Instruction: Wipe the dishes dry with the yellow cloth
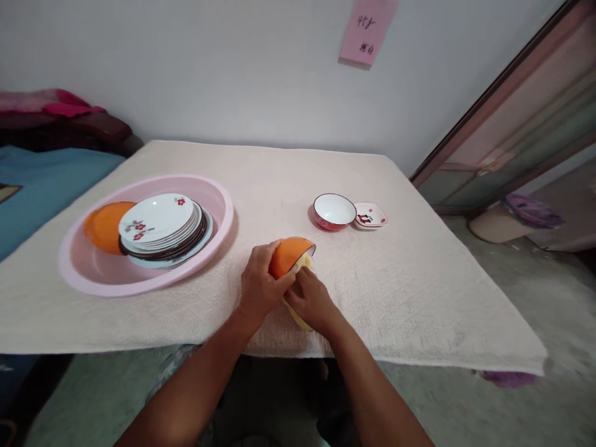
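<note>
Near the front edge of the table, my left hand [261, 277] grips an orange bowl [289, 253] from its left side. The bowl is tilted, with its dark rim and opening turned to the right. My right hand [311, 298] is closed on a yellow cloth [298, 315] and presses part of it into the bowl's mouth. The rest of the cloth hangs below that hand. The bowl's inside is mostly hidden by the cloth and fingers.
A pink basin [223, 233] on the left holds a stack of floral plates [158, 217] and an orange bowl [109, 226]. Toward the back right stand a red bowl with white inside [334, 211] and small square pink dishes [370, 215]. A pale cloth [419, 292] covers the table.
</note>
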Demonstrator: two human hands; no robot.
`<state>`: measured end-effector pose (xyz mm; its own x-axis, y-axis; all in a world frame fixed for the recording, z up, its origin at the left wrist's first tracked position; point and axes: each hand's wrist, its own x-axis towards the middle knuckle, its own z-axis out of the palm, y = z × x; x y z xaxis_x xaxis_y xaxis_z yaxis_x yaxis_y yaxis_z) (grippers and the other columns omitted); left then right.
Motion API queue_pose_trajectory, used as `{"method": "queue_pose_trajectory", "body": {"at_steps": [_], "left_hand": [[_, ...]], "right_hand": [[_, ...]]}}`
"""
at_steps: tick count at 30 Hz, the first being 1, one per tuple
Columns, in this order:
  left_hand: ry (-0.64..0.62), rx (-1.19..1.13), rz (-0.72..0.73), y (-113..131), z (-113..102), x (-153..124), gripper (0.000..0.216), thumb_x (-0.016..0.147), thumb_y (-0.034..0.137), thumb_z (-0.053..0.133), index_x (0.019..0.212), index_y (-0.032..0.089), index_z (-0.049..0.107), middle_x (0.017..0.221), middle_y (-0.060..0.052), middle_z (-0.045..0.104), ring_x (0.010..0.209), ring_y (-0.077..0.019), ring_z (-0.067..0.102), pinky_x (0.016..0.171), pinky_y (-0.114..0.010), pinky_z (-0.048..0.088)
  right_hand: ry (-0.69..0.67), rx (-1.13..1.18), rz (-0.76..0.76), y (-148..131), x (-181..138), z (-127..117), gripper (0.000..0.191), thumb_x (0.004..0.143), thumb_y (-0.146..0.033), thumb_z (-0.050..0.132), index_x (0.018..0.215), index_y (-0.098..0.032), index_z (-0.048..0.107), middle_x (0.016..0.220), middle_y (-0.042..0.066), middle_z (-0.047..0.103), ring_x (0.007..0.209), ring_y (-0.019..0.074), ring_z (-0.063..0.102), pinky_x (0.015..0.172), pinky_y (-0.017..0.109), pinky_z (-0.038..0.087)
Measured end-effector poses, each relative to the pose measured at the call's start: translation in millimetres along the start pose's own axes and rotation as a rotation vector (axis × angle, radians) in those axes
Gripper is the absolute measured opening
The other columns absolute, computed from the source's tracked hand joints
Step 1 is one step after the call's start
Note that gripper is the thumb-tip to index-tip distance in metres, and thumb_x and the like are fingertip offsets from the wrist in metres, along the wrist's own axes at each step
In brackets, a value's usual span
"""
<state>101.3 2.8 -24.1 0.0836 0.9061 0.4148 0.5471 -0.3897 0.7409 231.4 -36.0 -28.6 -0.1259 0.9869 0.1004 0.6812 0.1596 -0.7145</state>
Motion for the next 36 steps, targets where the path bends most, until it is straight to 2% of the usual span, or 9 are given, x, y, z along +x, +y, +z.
{"method": "queue_pose_trajectory", "body": {"at_steps": [3,8,13,17,20,23,26,29,36], "left_hand": [[0.019,-0.012,0.019,-1.3,3.8,-1.4,0.057,0.068,0.027,0.067,0.122,0.024,0.051,0.111,-0.005,0.056,0.102,-0.0207,0.054,0.090,-0.036,0.044],[-0.010,-0.092,0.027,2.0,12.3,-4.1,0.058,0.069,0.028,0.067,0.123,0.024,0.049,0.112,-0.006,0.054,0.104,-0.0215,0.052,0.088,-0.036,0.046],[-0.029,-0.158,-0.054,4.5,17.2,-4.8,0.055,0.071,0.030,0.066,0.123,0.025,0.049,0.110,-0.006,0.053,0.099,-0.0204,0.054,0.085,-0.036,0.048],[-0.026,-0.193,-0.143,0.8,20.0,-5.2,0.052,0.072,0.032,0.066,0.121,0.023,0.051,0.109,-0.007,0.054,0.098,-0.0211,0.055,0.084,-0.037,0.048],[-0.047,-0.242,-0.209,-0.8,22.0,-6.8,0.052,0.072,0.035,0.066,0.120,0.023,0.052,0.109,-0.007,0.055,0.098,-0.0213,0.056,0.085,-0.038,0.048],[-0.064,-0.269,-0.241,1.7,23.9,-8.3,0.051,0.071,0.034,0.066,0.119,0.023,0.053,0.109,-0.008,0.057,0.098,-0.0218,0.056,0.084,-0.038,0.048],[-0.068,-0.320,-0.272,6.4,25.0,-7.7,0.049,0.071,0.033,0.065,0.117,0.022,0.054,0.107,-0.008,0.059,0.096,-0.0217,0.058,0.083,-0.038,0.048],[-0.092,-0.402,-0.285,10.3,24.2,-3.9,0.046,0.074,0.035,0.062,0.116,0.021,0.055,0.107,-0.008,0.061,0.095,-0.0208,0.058,0.082,-0.036,0.048],[-0.108,-0.539,-0.250,4.7,17.8,1.5,0.041,0.080,0.044,0.054,0.113,0.019,0.056,0.104,-0.006,0.064,0.089,-0.0170,0.059,0.078,-0.030,0.048]], "right_hand": [[0.024,-0.052,0.080,2.6,2.8,2.1,0.018,0.079,-0.025,0.055,0.096,-0.017,0.054,0.095,0.008,0.056,0.079,0.0168,0.051,0.065,0.028,0.038],[0.228,-0.160,0.246,6.4,10.1,7.8,0.016,0.079,-0.022,0.048,0.093,-0.016,0.054,0.088,0.007,0.055,0.068,0.0149,0.048,0.058,0.027,0.032],[0.384,-0.058,0.366,9.7,15.5,-0.5,0.013,0.074,-0.026,0.051,0.084,-0.017,0.054,0.078,0.004,0.056,0.066,0.0155,0.046,0.059,0.028,0.033],[0.461,0.381,0.409,11.4,16.3,-6.9,0.013,0.070,-0.028,0.053,0.080,-0.019,0.057,0.072,0.000,0.058,0.065,0.0155,0.049,0.059,0.027,0.038],[0.502,0.837,0.434,9.3,16.9,-5.7,0.022,0.067,-0.025,0.055,0.087,-0.020,0.059,0.075,-0.001,0.061,0.066,0.0157,0.053,0.059,0.027,0.043],[0.519,1.141,0.462,5.1,16.6,-3.4,0.027,0.065,-0.023,0.057,0.092,-0.021,0.058,0.079,0.000,0.062,0.066,0.0155,0.055,0.061,0.028,0.046],[0.510,1.275,0.464,1.6,15.0,-6.5,0.027,0.066,-0.024,0.057,0.094,-0.022,0.056,0.082,0.001,0.062,0.066,0.0157,0.057,0.063,0.030,0.048],[0.423,1.249,0.410,-1.9,13.1,-14.9,0.028,0.073,-0.025,0.051,0.100,-0.021,0.051,0.087,0.004,0.063,0.070,0.0177,0.060,0.065,0.031,0.049],[0.149,0.779,0.173,-11.3,9.0,-29.3,0.034,0.078,-0.023,0.042,0.110,-0.020,0.052,0.092,0.006,0.062,0.077,0.0180,0.058,0.064,0.028,0.047]]}}
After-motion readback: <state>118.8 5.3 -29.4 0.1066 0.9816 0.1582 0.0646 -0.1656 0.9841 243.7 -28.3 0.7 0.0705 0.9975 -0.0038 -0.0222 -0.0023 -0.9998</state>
